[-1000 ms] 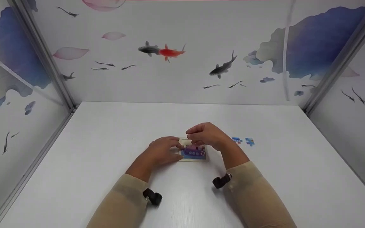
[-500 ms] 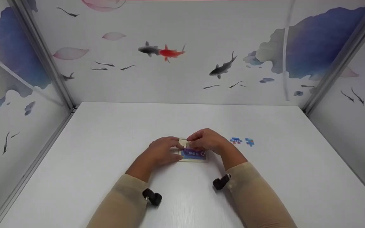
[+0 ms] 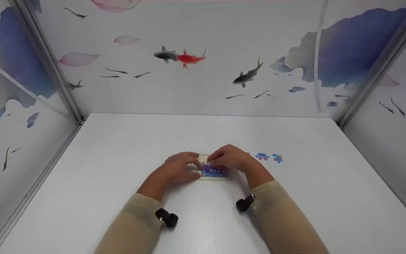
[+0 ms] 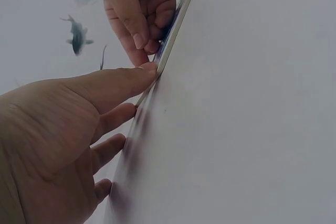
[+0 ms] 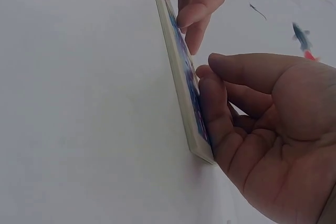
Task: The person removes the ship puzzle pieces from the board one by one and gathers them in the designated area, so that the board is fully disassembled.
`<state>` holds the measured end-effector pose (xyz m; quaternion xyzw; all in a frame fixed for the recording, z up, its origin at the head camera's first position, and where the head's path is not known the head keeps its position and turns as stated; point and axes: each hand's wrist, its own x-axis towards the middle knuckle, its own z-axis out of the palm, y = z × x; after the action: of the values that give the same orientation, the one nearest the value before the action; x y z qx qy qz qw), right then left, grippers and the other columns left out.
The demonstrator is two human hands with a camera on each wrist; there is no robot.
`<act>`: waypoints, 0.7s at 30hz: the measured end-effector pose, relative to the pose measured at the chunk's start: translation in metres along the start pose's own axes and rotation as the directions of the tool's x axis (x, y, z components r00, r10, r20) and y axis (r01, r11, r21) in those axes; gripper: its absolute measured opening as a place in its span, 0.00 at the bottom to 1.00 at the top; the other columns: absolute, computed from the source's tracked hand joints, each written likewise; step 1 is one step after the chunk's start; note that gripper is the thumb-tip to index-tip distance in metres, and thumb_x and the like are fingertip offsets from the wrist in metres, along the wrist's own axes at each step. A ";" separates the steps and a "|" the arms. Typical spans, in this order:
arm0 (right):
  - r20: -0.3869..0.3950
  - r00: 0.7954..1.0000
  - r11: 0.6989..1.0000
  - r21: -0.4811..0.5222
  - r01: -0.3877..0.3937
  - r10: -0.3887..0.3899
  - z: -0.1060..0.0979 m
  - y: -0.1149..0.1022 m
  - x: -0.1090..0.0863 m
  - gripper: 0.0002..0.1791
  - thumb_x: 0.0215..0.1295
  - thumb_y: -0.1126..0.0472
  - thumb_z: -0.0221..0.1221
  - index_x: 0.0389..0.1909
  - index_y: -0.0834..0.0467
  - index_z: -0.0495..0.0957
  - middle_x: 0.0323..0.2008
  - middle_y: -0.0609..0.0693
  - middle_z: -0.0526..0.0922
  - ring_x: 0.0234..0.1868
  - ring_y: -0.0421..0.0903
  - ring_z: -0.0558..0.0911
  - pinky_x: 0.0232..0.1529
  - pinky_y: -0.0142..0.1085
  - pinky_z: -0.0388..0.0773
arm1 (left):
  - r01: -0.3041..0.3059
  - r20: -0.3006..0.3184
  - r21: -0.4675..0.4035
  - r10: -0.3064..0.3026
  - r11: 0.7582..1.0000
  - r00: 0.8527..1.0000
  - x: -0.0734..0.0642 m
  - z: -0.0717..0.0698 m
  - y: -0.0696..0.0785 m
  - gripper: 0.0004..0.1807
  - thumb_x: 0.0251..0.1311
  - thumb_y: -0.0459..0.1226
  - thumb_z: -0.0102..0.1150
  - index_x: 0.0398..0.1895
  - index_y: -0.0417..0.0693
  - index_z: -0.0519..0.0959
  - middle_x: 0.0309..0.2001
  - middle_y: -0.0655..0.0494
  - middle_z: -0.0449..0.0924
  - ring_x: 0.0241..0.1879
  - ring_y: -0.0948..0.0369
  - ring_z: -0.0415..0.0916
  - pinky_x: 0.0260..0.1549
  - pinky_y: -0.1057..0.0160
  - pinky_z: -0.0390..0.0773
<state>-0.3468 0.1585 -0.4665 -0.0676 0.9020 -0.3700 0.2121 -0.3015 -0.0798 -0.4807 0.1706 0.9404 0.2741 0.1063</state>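
A small jigsaw puzzle board [image 3: 215, 179], with a pale frame and a purple-and-blue ship picture, lies flat on the table. My left hand [image 3: 180, 170] holds its left edge; in the left wrist view the thumb [image 4: 126, 83] rests along the frame and the index fingertip touches near its corner. My right hand [image 3: 233, 158] is over the upper right of the board, its fingers [image 5: 216, 106] curled and touching the picture side. Whether a puzzle piece sits between its fingertips is hidden. The hand covers part of the picture.
Two loose blue puzzle pieces, one [image 3: 262, 156] nearer and one [image 3: 277, 158] farther right, lie beside the right hand. The edge of another shows just behind that hand. White printed walls enclose the white table [image 3: 118, 141] at the back and sides.
My right hand has come down onto the board, its fingertips lower than before. The left hand keeps its place at the left edge with only a slight shift. The loose pieces have stayed put.
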 end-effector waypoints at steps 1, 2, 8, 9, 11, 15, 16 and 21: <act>0.001 1.000 1.000 -0.009 0.001 -0.001 0.000 0.000 0.000 0.06 0.70 0.49 0.71 0.45 0.39 0.92 0.53 0.44 0.90 0.55 0.48 0.84 0.68 0.49 0.81 | -0.006 0.004 0.003 0.006 1.000 1.000 0.000 0.000 -0.001 0.08 0.67 0.49 0.70 0.48 0.72 0.88 0.80 0.64 0.70 0.84 0.49 0.59 0.83 0.34 0.55; 0.003 1.000 1.000 -0.018 0.001 -0.001 0.000 0.000 0.000 0.06 0.70 0.49 0.71 0.45 0.39 0.92 0.53 0.44 0.89 0.55 0.48 0.83 0.67 0.49 0.81 | -0.012 0.008 0.009 0.012 1.000 1.000 0.000 -0.001 -0.001 0.08 0.67 0.49 0.70 0.48 0.72 0.88 0.80 0.65 0.70 0.84 0.50 0.58 0.83 0.34 0.55; 0.024 1.000 0.998 -0.069 0.013 -0.011 0.000 -0.002 -0.001 0.07 0.72 0.50 0.69 0.47 0.38 0.92 0.53 0.43 0.90 0.53 0.47 0.84 0.69 0.52 0.78 | -0.036 0.021 0.027 0.036 0.999 0.999 0.000 -0.001 -0.005 0.07 0.66 0.50 0.71 0.44 0.79 0.89 0.80 0.65 0.69 0.85 0.49 0.58 0.83 0.34 0.54; 0.026 1.000 0.997 -0.073 0.013 -0.011 0.000 -0.002 -0.001 0.07 0.72 0.50 0.68 0.47 0.38 0.92 0.53 0.43 0.90 0.53 0.47 0.84 0.70 0.54 0.77 | -0.034 0.021 0.025 0.034 0.999 0.999 0.000 -0.001 -0.005 0.07 0.66 0.50 0.71 0.44 0.80 0.89 0.80 0.65 0.69 0.85 0.49 0.58 0.83 0.34 0.54; 0.029 1.000 0.997 -0.075 0.015 -0.013 0.000 -0.003 -0.002 0.07 0.73 0.50 0.68 0.47 0.38 0.92 0.53 0.44 0.90 0.53 0.47 0.84 0.70 0.55 0.76 | -0.027 0.021 0.020 0.026 0.999 0.999 0.001 -0.001 -0.006 0.07 0.66 0.50 0.71 0.43 0.81 0.89 0.81 0.65 0.69 0.85 0.49 0.58 0.83 0.34 0.53; 0.033 0.999 0.997 -0.073 0.034 -0.032 0.001 -0.003 -0.002 0.08 0.74 0.51 0.67 0.48 0.39 0.91 0.53 0.44 0.90 0.50 0.46 0.83 0.66 0.52 0.78 | -0.006 0.021 0.010 0.006 1.000 1.000 0.001 0.000 -0.005 0.07 0.66 0.50 0.71 0.42 0.81 0.88 0.81 0.65 0.69 0.85 0.48 0.58 0.83 0.33 0.53; 0.036 0.998 0.997 -0.070 0.044 -0.041 0.001 -0.002 -0.002 0.08 0.74 0.51 0.66 0.48 0.40 0.91 0.52 0.44 0.90 0.49 0.46 0.83 0.63 0.49 0.80 | -0.002 0.019 0.007 0.001 1.000 1.000 0.000 0.000 -0.004 0.07 0.66 0.49 0.71 0.41 0.81 0.88 0.81 0.65 0.69 0.85 0.48 0.58 0.82 0.33 0.53; 0.035 0.998 0.998 -0.021 0.062 -0.061 0.001 0.001 -0.001 0.08 0.75 0.52 0.65 0.48 0.42 0.91 0.50 0.45 0.90 0.46 0.46 0.83 0.50 0.39 0.81 | 0.009 0.014 -0.001 -0.009 1.000 1.000 -0.002 -0.002 0.000 0.06 0.65 0.49 0.72 0.40 0.80 0.88 0.80 0.67 0.69 0.85 0.48 0.58 0.83 0.34 0.55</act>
<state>-0.3453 0.1587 -0.4673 -0.1041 0.8998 -0.3650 0.2153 -0.2999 -0.0816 -0.4791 0.1685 0.9402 0.2731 0.1144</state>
